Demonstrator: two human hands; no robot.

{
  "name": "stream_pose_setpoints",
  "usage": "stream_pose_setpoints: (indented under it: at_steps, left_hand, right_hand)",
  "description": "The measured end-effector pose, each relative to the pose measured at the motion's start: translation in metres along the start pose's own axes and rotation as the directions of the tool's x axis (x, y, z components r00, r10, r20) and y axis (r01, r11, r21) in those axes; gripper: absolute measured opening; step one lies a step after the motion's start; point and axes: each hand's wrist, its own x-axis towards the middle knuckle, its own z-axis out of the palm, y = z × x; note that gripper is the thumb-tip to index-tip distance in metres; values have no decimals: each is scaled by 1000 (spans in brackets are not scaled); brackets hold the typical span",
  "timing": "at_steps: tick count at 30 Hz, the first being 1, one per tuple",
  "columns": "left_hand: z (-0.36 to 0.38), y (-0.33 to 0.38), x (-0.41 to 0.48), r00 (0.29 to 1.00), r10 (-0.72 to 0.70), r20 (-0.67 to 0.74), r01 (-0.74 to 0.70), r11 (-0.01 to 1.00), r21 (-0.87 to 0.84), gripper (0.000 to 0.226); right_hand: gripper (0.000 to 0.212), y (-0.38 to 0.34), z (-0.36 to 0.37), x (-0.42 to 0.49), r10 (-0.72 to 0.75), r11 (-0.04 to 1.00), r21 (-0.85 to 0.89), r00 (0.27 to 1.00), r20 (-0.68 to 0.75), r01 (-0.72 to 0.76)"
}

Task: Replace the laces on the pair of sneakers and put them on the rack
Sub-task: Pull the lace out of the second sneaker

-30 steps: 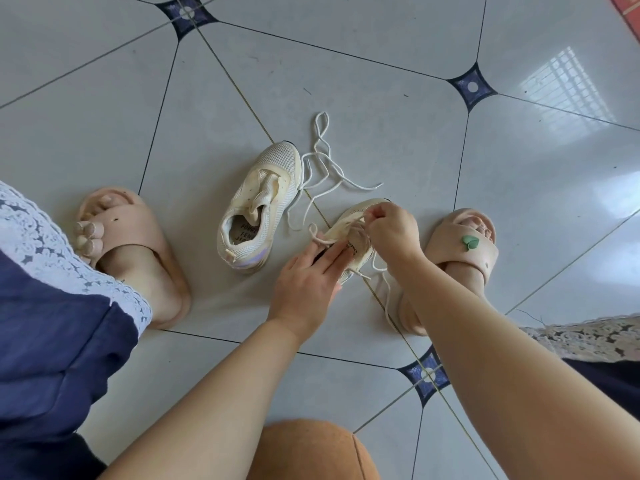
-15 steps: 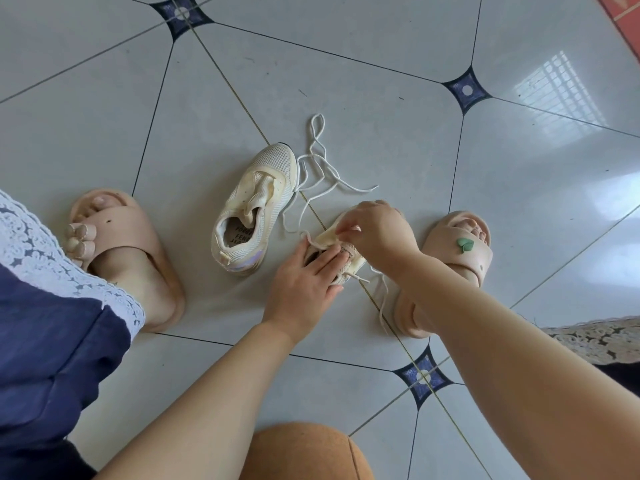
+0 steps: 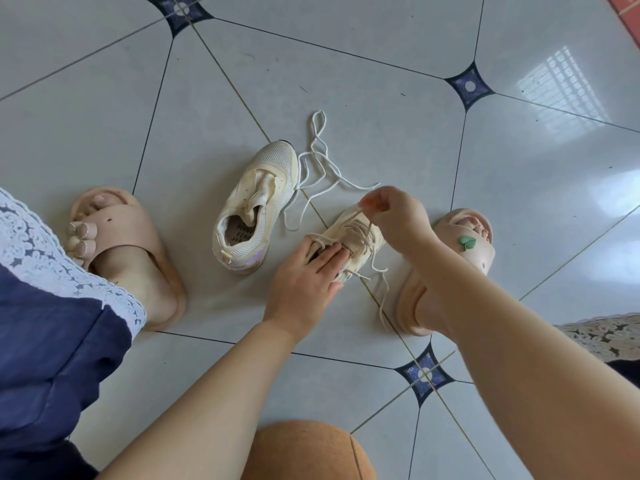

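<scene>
Right hand [image 3: 398, 220] has come up off the toe of the near-right sneaker [image 3: 358, 237] since half a second ago, and that toe now shows. Head view: right hand pinches the sneaker's lace [image 3: 370, 227] between thumb and forefinger, just above the toe end. Left hand [image 3: 304, 285] lies flat, fingers straight and together, pressing on the tongue and collar. Sneaker sits on the tile floor [image 3: 346, 81], just left of the right slipper [image 3: 460, 251]. Second sneaker [image 3: 256, 206], unlaced, lies just left of it, toe pointing far. Loose white lace [image 3: 320, 157] sits on the floor by that toe. Left slipper [image 3: 128, 233] is well left.
</scene>
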Motion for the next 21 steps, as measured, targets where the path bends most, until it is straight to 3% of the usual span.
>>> stream_pose_setpoints:
  at_steps: [3,6,8,13,15,17,18,19,20,21]
  left_hand:
    - [0,1,1,1000,-23,-1,23,1000,21,52]
    - [0,4,2,999,-41,-8,41,999,12,52]
    - [0,4,1,1000,-28,-14,28,999,31,51]
    - [2,6,-1,1000,-16,2,16,996,83,50]
    - [2,4,-2,1000,5,-20,-3,996,85,50]
    - [2,1,0,998,9,-56,-6,998,64,50]
    - [2,1,0,998,0,-64,3,999,46,49]
    - [1,1,1,998,-6,-61,8,1000,27,49]
    - [1,2,2,999,-7,-51,7,1000,9,48]
    - [2,2,2,999,-6,-37,6,1000,-8,48]
  right_hand:
    - [36,-3,-3,1,-275,927,-230,955,114,295]
    - [23,-8,5,4,-387,688,-543,876,288,482]
    - [22,-7,4,6,-448,567,-650,852,271,505]
    - [28,-14,4,10,-468,622,-651,873,135,435]
    - [33,-14,-1,18,-351,797,-540,935,-48,271]
    - [33,-20,-15,30,14,996,-82,977,-211,-32]
    - [29,-24,-24,35,190,966,214,964,-188,-148]
    - [25,-23,-29,37,310,888,395,940,-142,-233]
    - [21,-21,-32,36,364,855,433,925,-110,-285]
    - [19,-17,-31,34,332,907,313,936,-119,-282]
